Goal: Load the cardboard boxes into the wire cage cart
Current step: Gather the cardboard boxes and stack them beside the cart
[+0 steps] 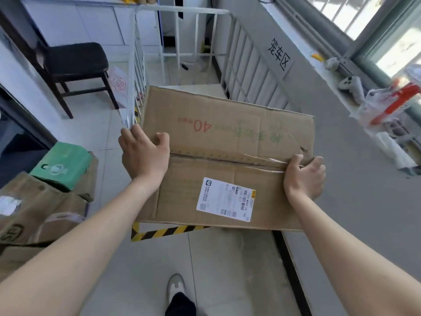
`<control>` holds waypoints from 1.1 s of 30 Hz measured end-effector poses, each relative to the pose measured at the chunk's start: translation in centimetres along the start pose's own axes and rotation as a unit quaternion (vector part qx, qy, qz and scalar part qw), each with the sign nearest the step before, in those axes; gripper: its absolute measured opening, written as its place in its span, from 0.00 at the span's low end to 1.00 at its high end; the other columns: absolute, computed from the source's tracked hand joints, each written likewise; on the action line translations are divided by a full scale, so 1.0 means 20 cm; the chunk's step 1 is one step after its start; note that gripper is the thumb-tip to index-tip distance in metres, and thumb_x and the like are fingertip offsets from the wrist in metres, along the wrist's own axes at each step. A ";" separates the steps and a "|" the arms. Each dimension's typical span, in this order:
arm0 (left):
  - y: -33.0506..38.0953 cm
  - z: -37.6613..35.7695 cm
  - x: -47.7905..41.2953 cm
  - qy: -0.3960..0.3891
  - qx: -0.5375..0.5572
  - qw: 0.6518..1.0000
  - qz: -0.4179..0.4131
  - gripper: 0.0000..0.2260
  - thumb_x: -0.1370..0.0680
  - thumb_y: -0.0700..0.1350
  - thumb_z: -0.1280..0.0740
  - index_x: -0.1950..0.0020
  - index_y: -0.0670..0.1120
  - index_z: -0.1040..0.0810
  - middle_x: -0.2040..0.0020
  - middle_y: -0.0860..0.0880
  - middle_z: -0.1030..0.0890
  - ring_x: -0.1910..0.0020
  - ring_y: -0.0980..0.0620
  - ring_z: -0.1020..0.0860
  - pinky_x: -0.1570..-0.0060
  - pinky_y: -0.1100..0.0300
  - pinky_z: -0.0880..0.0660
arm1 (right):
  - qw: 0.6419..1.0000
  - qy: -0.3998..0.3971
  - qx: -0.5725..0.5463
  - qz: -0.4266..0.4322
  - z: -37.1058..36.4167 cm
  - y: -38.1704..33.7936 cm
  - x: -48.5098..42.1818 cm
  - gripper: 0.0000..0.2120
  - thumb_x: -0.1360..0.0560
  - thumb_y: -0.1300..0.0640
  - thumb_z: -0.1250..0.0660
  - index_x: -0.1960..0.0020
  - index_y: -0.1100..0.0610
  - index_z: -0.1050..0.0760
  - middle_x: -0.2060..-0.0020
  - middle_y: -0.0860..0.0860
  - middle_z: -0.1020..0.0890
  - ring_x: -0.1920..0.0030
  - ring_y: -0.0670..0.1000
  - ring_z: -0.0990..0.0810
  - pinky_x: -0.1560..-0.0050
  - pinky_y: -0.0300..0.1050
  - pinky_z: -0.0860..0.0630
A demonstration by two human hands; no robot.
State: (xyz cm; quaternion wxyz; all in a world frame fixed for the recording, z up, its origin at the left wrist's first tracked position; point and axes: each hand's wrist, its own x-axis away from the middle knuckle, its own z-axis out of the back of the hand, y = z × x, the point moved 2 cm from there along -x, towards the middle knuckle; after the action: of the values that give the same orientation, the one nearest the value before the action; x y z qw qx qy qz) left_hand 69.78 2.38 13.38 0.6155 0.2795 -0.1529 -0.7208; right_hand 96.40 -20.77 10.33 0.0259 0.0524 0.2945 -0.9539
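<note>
Left hand [143, 153] at 9 o'clock and right hand [304, 176] at 3 o'clock are gripping the taped cardboard box [227, 137]; the wire cage cart [239, 71] is standing at 12 o'clock.

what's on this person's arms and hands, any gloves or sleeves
No sleeves in view: the left arm and right arm are bare to the frame edge. The left hand and right hand are ungloved, with no watch, ring or band visible.
</note>
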 end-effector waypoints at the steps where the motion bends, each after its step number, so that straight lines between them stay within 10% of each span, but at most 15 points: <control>1: 0.02 0.00 -0.02 -0.002 -0.001 1.000 0.001 0.22 0.25 0.54 0.42 0.39 0.40 0.32 0.41 0.41 0.31 0.40 0.41 0.32 0.53 0.47 0.29 | 1.000 0.001 -0.001 0.003 0.00 -0.02 -0.02 0.24 0.22 0.43 0.47 0.38 0.61 0.33 0.40 0.62 0.26 0.37 0.62 0.29 0.40 0.58 0.33; 33: 0.39 -0.77 1.08 -0.124 -0.021 0.975 0.185 0.22 0.22 0.50 0.40 0.32 0.39 0.35 0.35 0.40 0.34 0.35 0.40 0.35 0.49 0.45 0.29 | 0.987 -0.134 0.057 0.065 0.04 0.89 -0.87 0.17 0.22 0.47 0.42 0.45 0.61 0.31 0.47 0.62 0.23 0.46 0.64 0.23 0.52 0.54 0.29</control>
State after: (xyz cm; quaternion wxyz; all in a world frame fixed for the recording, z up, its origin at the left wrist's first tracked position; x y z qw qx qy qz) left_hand 83.20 -18.30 0.89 0.7201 0.1419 -0.2618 -0.6267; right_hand 115.00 -35.52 3.00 0.1243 -0.0556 0.2294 -0.9638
